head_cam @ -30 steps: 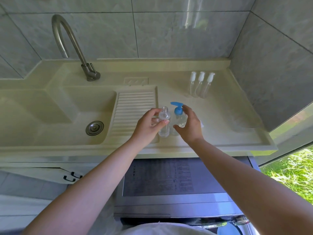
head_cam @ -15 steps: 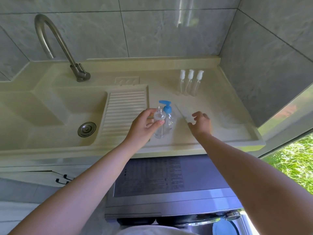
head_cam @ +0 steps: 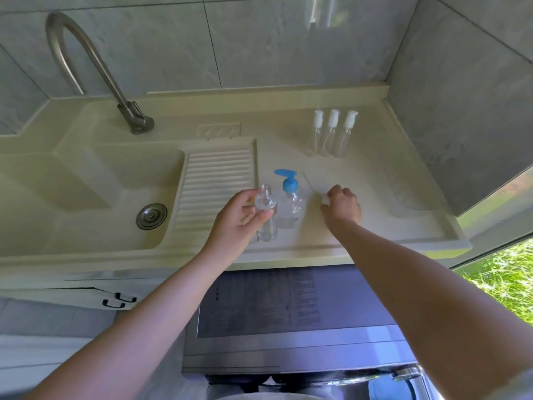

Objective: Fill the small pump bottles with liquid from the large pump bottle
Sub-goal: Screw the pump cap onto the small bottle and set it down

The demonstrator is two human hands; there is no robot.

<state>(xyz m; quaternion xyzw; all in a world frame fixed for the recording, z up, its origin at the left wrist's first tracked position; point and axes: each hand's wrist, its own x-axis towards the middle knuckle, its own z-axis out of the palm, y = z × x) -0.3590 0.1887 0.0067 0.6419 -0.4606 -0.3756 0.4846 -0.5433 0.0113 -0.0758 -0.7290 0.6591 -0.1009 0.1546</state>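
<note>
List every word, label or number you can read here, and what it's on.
None can be read.
Washing machine top panel: rows of printed text, too blurred.
Large pump bottle: a label, too small.
Small pump bottles: no print visible.

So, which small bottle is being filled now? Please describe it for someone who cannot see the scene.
Find the ribbed washboard beside the sink. Just right of it, near the counter's front edge, stands a blue-topped pump bottle. The open bottle stands at its left, gripped by the left hand; unlike the three capped bottles at the back, it has no white pump.
</note>
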